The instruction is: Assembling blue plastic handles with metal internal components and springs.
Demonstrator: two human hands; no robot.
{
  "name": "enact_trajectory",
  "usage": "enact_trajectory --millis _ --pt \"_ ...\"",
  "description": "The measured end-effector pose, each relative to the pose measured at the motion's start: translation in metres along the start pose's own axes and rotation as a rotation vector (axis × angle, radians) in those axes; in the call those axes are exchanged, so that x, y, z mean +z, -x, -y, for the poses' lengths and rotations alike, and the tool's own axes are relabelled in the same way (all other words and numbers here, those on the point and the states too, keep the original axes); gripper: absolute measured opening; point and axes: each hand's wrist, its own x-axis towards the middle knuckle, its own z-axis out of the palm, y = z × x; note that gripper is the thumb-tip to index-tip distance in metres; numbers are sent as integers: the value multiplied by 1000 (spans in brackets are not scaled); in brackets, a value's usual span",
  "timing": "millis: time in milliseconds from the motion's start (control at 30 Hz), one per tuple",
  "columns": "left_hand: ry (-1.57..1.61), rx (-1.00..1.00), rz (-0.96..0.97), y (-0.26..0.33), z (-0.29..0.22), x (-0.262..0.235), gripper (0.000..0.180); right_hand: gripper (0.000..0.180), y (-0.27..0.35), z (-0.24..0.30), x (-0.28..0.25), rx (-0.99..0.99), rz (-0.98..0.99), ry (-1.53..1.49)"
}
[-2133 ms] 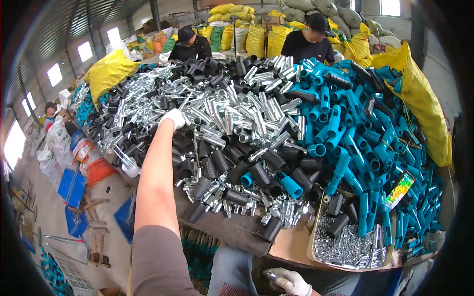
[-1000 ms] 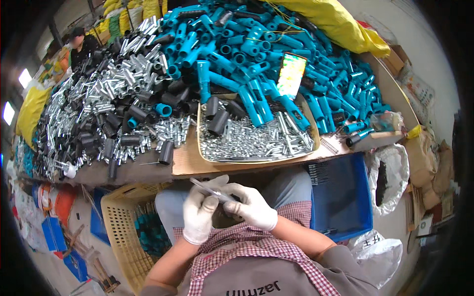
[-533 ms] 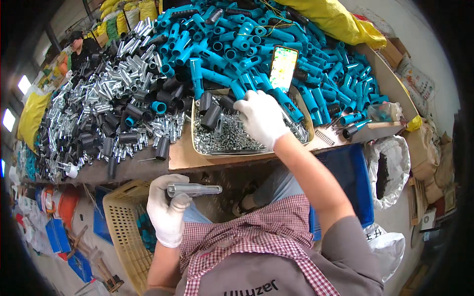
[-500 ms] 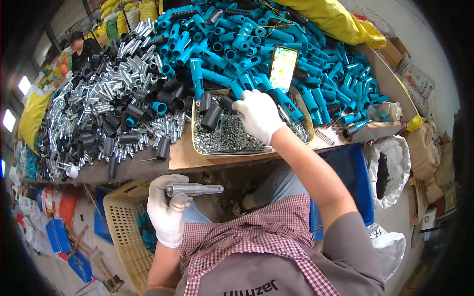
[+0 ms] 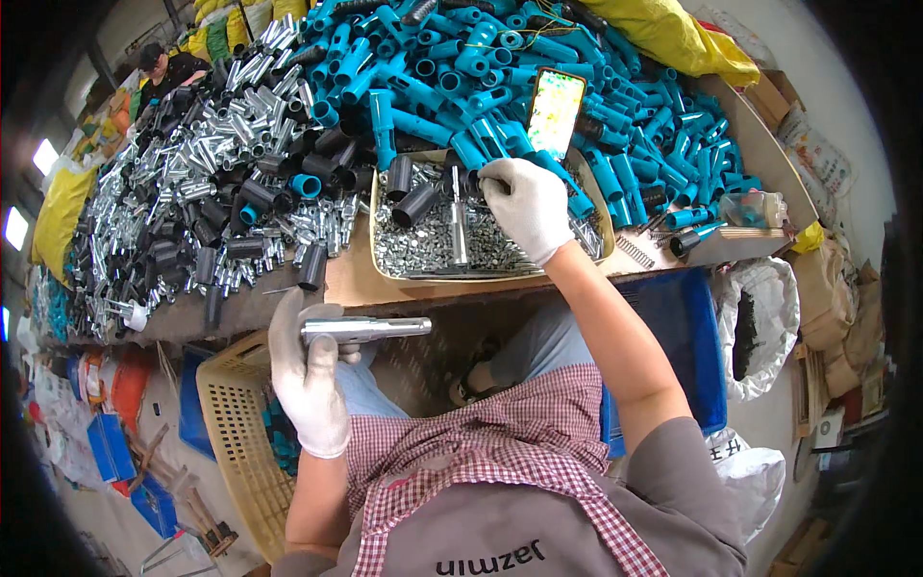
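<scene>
In my gloved left hand, a silver metal tube lies crosswise between thumb and fingers, its narrower end pointing right. My gloved right hand is over the right half of a cream tray, fingers curled together; whatever they may hold is hidden. Left of those fingertips, a slim silver shaft rests on the small metal parts filling the tray. Two black sleeves lie at the tray's left side.
Teal tubes are heaped behind the tray, with a lit phone leaning on them. Silver tubes and black sleeves pile up to the left. Below the bench stand a yellow basket and a blue crate. Another person is at far left.
My right hand has shifted slightly right, its fingers more curled. The slim shaft now shows in the tray. My left hand has moved a little left and up with the metal tube.
</scene>
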Motion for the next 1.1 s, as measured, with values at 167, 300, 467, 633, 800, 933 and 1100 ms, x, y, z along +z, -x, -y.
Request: enact_trajectory --millis 167,300,467,633,800,933,1100 --pt "35 -95 -6 2 4 8 58 16 -18 9 22 218 110 -210" --pt "32 -51 -49 1 -1 6 57 17 -42 11 36 320 13 -324" --pt "16 -18 -54 -2 -3 -2 55 19 -56 5 19 349 -119 -600" --pt "101 38 -207 -3 -3 -11 53 20 28 65 -41 575 301 -756" --pt "149 -34 -121 1 -5 3 63 17 107 70 -46 696 322 -864" --pt "208 -97 -141 7 -2 14 64 15 119 64 -56 874 311 -1038" --pt "185 -164 -98 7 0 14 64 16 130 63 -59 947 343 -1142"
